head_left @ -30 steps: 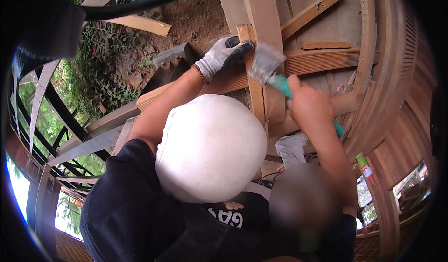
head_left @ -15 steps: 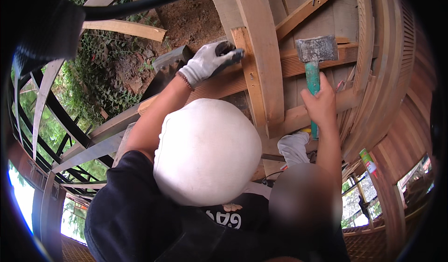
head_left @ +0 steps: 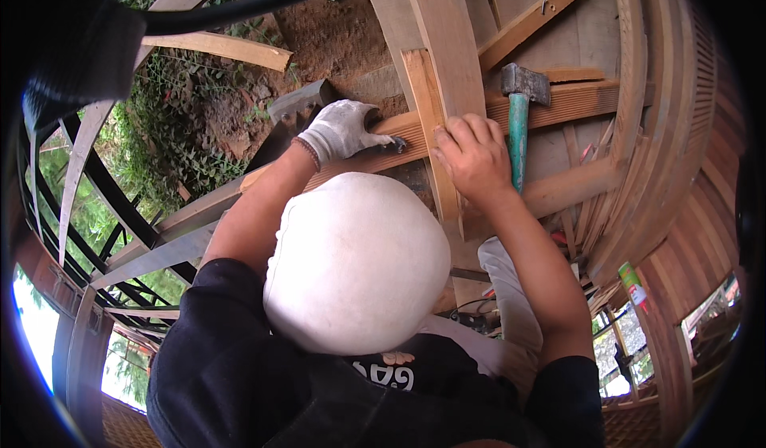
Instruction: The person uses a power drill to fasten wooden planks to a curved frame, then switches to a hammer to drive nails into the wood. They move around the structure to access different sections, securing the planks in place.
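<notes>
My left hand [head_left: 339, 133], in a white work glove with dark fingertips, rests on the grooved wooden beam [head_left: 550, 106]. Its thumb and fingers are spread apart with nothing visible between them. Bare and closed, my right hand [head_left: 481, 161] presses its fingertips together at the narrow wooden strip [head_left: 431, 101] that crosses the beam; whatever they pinch is too small or hidden to make out. Just right of that hand lies a hammer with a green handle [head_left: 518, 133] and a blocky grey head, held by nobody. A wide plank [head_left: 447, 41] runs alongside the strip.
A short batten [head_left: 535, 21] with a nail standing in it lies at the upper right. Beyond my left hand are a dark metal beam [head_left: 299, 101], soil and plants. A white rounded cap [head_left: 359, 264] covers the middle of the view. Curved slatted wood rises at the right.
My right hand has let go of the hammer, leaving it on the wood, and moved left to the strip. My left hand has drawn back slightly toward me and opened.
</notes>
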{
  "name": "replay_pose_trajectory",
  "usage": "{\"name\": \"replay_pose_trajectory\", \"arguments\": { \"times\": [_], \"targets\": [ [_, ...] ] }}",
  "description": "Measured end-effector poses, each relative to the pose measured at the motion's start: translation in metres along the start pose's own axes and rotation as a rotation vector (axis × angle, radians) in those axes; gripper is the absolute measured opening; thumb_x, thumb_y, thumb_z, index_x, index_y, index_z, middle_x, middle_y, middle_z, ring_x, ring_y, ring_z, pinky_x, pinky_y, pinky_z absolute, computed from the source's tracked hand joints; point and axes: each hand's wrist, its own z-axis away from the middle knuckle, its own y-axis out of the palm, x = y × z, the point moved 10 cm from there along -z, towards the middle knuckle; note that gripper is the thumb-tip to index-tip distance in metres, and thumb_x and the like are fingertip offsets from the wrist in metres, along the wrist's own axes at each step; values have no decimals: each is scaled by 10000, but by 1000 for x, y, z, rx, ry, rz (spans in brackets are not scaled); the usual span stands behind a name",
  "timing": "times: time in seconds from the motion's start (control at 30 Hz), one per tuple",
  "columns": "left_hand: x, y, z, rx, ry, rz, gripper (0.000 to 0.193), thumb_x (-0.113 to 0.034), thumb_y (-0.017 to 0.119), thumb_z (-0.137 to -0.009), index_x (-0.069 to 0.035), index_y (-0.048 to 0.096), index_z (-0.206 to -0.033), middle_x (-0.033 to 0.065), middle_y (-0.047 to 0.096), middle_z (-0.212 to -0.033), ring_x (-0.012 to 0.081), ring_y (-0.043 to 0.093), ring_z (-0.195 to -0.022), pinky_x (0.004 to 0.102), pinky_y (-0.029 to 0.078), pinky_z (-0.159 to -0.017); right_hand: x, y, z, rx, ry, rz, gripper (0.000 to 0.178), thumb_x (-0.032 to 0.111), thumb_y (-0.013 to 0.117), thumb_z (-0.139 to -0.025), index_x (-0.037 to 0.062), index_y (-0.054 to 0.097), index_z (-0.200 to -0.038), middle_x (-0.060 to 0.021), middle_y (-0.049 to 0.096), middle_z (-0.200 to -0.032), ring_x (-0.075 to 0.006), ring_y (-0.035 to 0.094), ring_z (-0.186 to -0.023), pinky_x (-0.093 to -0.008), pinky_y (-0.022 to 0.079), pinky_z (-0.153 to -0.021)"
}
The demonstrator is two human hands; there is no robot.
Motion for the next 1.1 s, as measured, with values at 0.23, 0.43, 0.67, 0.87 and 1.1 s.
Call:
{"name": "replay_pose_trajectory", "arguments": {
  "times": [0.23,0.43,0.67,0.87,1.1],
  "targets": [
    [3,-2,-1,-19,0,21,867,-644,789,-774,30,650,-1302,261,697,-1196,388,657,-1155,445,512,-1015,6,21,-13,47,-215,5,67,129,615,-756,95,565,-729,-53,516,-814,-233,536,-813,-368,439,-726],
    [-3,-9,4,-24,1,22,868,-652,786,-772,31,658,-1292,252,699,-1202,387,655,-1160,446,508,-1019,8,19,-13,11,-186,-43,91,114,620,-749,97,534,-725,-64,496,-791,-246,531,-773,-369,438,-709],
    [-2,-5,3,26,-22,64,855,-624,793,-779,22,640,-1318,248,698,-1211,380,653,-1166,447,507,-1026,-5,18,-8,93,-8,-120,118,124,662,-833,54,628,-921,-103,594,-908,-294,598,-893,-430,481,-827],
    [-19,-26,8,-275,136,199,642,-518,737,-884,-13,660,-1272,221,697,-1178,356,680,-1106,428,539,-958,-90,-48,73,-284,676,-5,493,274,767,-891,28,616,-1290,-219,636,-1134,-388,607,-1089,-493,464,-1011],
    [-37,-6,-45,-185,159,924,323,-258,686,-1012,-8,679,-1215,68,745,-1041,109,604,-897,314,525,-847,-147,41,129,149,1211,-814,312,247,721,-923,-9,592,-1049,-112,642,-817,-205,676,-689,-365,538,-644]
  ]
}}
